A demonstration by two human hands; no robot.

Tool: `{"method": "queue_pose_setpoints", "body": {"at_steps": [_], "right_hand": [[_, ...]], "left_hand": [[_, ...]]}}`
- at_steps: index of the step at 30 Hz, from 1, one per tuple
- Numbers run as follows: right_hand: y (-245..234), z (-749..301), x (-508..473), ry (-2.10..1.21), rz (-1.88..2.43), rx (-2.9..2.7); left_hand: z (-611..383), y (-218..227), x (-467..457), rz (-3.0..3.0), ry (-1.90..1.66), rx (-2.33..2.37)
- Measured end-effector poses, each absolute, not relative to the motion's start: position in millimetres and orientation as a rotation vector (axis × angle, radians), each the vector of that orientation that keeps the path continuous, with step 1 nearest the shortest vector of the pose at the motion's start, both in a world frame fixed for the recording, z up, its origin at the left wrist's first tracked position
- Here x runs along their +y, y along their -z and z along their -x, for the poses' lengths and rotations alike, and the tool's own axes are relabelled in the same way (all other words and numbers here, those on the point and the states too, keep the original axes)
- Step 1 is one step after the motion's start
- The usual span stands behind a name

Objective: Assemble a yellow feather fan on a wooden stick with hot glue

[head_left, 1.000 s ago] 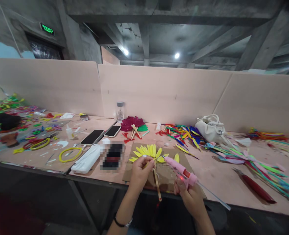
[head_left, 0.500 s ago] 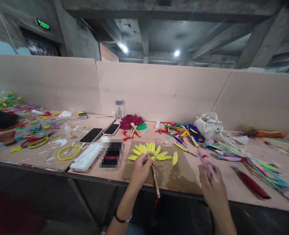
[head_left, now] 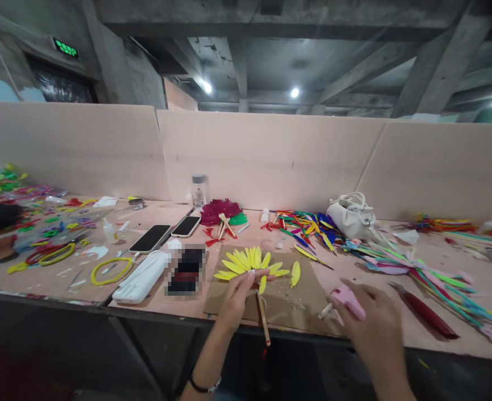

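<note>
A fan of yellow feathers with a wooden handle lies on a brown cardboard sheet, its handle reaching past the table's front edge. My left hand holds it where feathers and handle meet, fingers stretched across the feather bases. One yellow feather points down by these fingertips. A single loose yellow feather rests to the right on the cardboard. At the sheet's right edge, my right hand is closed around a pink glue gun, turned sideways; some fingers are hidden behind it.
Red-handled pliers and colourful braided strands lie at right. Behind are a white bag, mixed feathers and a dark red feather fan. Phones, a white power bank and scissors lie left.
My right hand has turned the glue gun from upright to sideways, bringing it slightly left and lower. My left fingers have straightened from a pinch over the feather bases.
</note>
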State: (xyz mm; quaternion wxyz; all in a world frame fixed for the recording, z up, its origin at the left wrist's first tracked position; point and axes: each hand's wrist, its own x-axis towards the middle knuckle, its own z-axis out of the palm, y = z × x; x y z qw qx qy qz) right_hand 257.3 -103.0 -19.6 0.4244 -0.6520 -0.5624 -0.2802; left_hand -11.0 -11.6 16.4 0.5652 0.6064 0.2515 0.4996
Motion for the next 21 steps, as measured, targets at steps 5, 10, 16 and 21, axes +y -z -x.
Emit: {"method": "queue_pose_setpoints", "body": {"at_steps": [5, 10, 16, 21], "right_hand": [[-14.6, -178.7, -78.5, 0.504, 1.033, -1.785], [-15.1, -161.8, -58.2, 0.423, 0.893, -1.812], [-0.4, -178.0, -49.7, 0.255, 1.005, -1.515], [9.4, -180.4, -53.0, -0.073, 1.197, -0.973]], "left_hand": [[11.1, -13.3, -19.1, -1.477, -1.148, 0.707], [9.6, -11.4, -21.8, -1.518, -1.132, 0.874], [1.5, -15.0, -20.0, -1.857, -1.308, 1.219], [-8.4, -5.0, -19.4, -2.345, -1.083, 1.821]]}}
